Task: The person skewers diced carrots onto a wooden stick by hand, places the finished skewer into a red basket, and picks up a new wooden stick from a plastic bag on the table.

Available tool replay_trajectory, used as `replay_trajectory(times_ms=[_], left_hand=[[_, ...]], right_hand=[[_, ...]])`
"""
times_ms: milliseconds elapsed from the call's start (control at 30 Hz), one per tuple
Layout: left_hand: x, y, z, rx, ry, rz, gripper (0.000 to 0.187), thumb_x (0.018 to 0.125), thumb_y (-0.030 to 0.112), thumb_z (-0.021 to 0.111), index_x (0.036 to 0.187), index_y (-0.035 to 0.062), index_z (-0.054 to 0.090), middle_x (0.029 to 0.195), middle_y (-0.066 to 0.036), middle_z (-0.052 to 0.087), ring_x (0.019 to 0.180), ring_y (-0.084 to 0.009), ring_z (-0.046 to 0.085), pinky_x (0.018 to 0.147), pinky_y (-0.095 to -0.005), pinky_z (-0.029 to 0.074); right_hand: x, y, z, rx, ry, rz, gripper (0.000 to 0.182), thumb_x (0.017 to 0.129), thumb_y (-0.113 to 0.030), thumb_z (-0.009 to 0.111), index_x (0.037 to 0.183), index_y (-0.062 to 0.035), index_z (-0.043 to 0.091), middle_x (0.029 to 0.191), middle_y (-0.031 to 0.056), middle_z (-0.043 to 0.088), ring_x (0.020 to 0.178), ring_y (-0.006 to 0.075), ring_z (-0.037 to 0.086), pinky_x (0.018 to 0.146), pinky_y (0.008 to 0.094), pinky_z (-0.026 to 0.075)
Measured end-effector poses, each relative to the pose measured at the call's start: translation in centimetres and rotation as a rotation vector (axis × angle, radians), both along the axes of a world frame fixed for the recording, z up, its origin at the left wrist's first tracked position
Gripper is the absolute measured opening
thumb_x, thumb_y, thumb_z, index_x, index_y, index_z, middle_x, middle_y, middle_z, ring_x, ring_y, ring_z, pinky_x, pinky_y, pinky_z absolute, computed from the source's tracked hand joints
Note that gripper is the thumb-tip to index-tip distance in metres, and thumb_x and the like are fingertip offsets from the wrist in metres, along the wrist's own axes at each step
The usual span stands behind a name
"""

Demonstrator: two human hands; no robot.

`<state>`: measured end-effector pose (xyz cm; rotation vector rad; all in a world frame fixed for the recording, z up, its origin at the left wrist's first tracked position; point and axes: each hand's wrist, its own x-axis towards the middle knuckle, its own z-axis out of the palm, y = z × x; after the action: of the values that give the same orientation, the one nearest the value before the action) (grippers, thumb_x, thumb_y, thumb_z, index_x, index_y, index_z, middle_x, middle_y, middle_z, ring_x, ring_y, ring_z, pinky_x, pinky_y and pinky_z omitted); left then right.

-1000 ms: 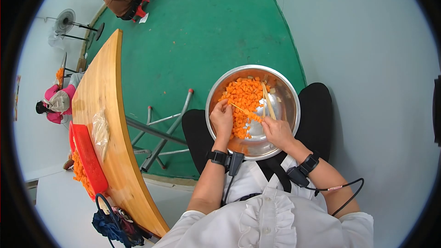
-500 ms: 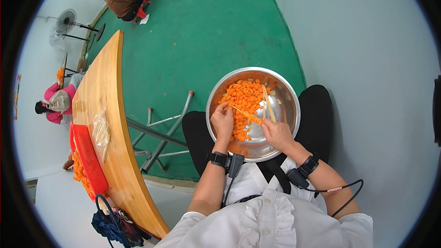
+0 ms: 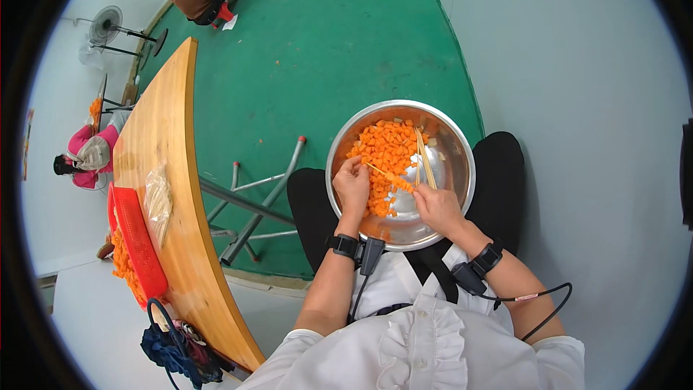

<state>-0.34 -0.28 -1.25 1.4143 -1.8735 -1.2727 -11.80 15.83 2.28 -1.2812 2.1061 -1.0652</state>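
Observation:
A thin wooden skewer (image 3: 375,169) with orange carrot pieces (image 3: 399,183) threaded along it slants over a steel bowl (image 3: 462,198) that rests on my lap. My left hand (image 3: 351,188) is closed in a pinch at the skewer's bare end. At its other end, my right hand (image 3: 439,211) has its fingers closed around the carrot-covered part; the fingertips partly hide it. Below lie many loose carrot chunks (image 3: 384,141), heaped on the bowl's far and left side. Several bare skewers (image 3: 426,162) lean inside the bowl just beyond my right hand.
To the left stands a wooden table (image 3: 162,130) with metal legs (image 3: 271,195). On it are a plastic bag of sticks (image 3: 157,202) and a red basket (image 3: 137,245) beside more carrot. A dark bag (image 3: 173,350) is at the near end. Two people sit farther off. A wall (image 3: 577,137) is at right.
The view has shifted slightly. Both hands stay at the skewer over the bowl, with little visible movement; the carrot pieces on it look about the same.

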Motion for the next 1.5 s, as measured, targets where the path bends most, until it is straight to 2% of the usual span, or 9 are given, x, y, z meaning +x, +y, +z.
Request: replay_trajectory(times_ms=[367,467,567,867,967,1100,1200,1433,1500], left_hand=[[-0.4,0.5,2.1,-0.275,-0.190,-0.083,0.019,0.074,0.004,0.058,0.091,-0.0029,0.064,0.072,-0.017,0.064,0.064,-0.0227,0.064,0.061,-0.0295,0.050],[-0.2,0.1,2.0,-0.216,-0.135,-0.070,0.019,0.075,0.005,0.058,0.091,-0.0034,0.064,0.069,-0.011,0.064,0.062,-0.0146,0.062,0.059,-0.0262,0.048],[0.0,-0.2,1.6,-0.193,-0.070,-0.077,0.018,0.074,0.006,0.059,0.090,-0.0033,0.064,0.068,-0.010,0.064,0.060,-0.0138,0.061,0.058,-0.0256,0.048],[0.1,0.2,2.3,-0.318,-0.167,-0.186,0.018,0.073,0.005,0.060,0.089,-0.0020,0.064,0.067,-0.013,0.064,0.059,-0.0163,0.062,0.057,-0.0262,0.048],[0.0,0.3,2.9,-0.317,-0.170,-0.187,0.016,0.073,0.003,0.060,0.087,-0.0011,0.065,0.067,-0.016,0.063,0.061,-0.0224,0.064,0.059,-0.0298,0.050],[0.4,0.2,2.1,-0.253,-0.144,-0.161,0.019,0.075,0.004,0.060,0.092,-0.0012,0.064,0.068,-0.009,0.065,0.061,-0.0116,0.061,0.058,-0.0243,0.048],[0.4,0.2,2.5,-0.263,-0.139,-0.189,0.018,0.075,0.004,0.060,0.092,-0.0013,0.064,0.070,-0.009,0.065,0.063,-0.0109,0.061,0.058,-0.0237,0.048],[0.6,0.9,2.4,-0.316,-0.146,-0.152,0.017,0.074,0.004,0.061,0.090,-0.0040,0.064,0.068,-0.013,0.064,0.060,-0.0150,0.062,0.057,-0.0262,0.049],[0.5,1.0,2.7,-0.309,-0.145,-0.157,0.017,0.075,0.004,0.061,0.090,-0.0038,0.064,0.068,-0.013,0.064,0.060,-0.0151,0.062,0.057,-0.0261,0.049]], right_hand=[[0.0,-0.1,0.6,0.001,0.014,0.005,0.015,0.082,-0.013,0.051,0.070,-0.0032,0.052,0.057,0.0178,0.054,0.052,0.0354,0.055,0.048,0.0426,0.043],[0.1,0.0,0.0,-0.006,0.006,0.003,0.015,0.082,-0.013,0.051,0.071,-0.0032,0.052,0.057,0.0179,0.054,0.052,0.0355,0.055,0.048,0.0427,0.043],[0.1,0.1,-0.2,-0.005,0.000,0.010,0.014,0.082,-0.013,0.051,0.072,-0.0031,0.052,0.058,0.0183,0.054,0.053,0.0357,0.055,0.049,0.0428,0.043],[0.1,0.1,-0.4,-0.056,0.019,0.018,0.014,0.082,-0.013,0.050,0.072,-0.0030,0.050,0.054,0.0168,0.054,0.051,0.0342,0.056,0.048,0.0432,0.043],[0.1,0.2,-0.4,-0.031,-0.020,0.014,0.014,0.083,-0.013,0.050,0.073,-0.0027,0.052,0.057,0.0176,0.054,0.053,0.0347,0.056,0.050,0.0428,0.043],[0.2,0.3,-0.2,-0.019,-0.043,0.048,0.014,0.083,-0.014,0.050,0.074,-0.0027,0.053,0.059,0.0177,0.055,0.054,0.0347,0.055,0.051,0.0425,0.043],[0.1,0.4,-0.3,-0.027,-0.011,0.051,0.015,0.082,-0.013,0.050,0.072,-0.0017,0.050,0.056,0.0173,0.054,0.052,0.0344,0.055,0.049,0.0435,0.043],[0.1,0.2,-1.1,0.076,-0.306,0.004,0.021,0.085,-0.016,0.044,0.074,0.0002,0.051,0.069,0.0239,0.056,0.070,0.0397,0.056,0.064,0.0461,0.043],[0.2,0.2,-0.8,0.085,-0.241,0.014,0.021,0.085,-0.016,0.045,0.074,0.0003,0.051,0.066,0.0231,0.056,0.067,0.0393,0.057,0.063,0.0464,0.044]])
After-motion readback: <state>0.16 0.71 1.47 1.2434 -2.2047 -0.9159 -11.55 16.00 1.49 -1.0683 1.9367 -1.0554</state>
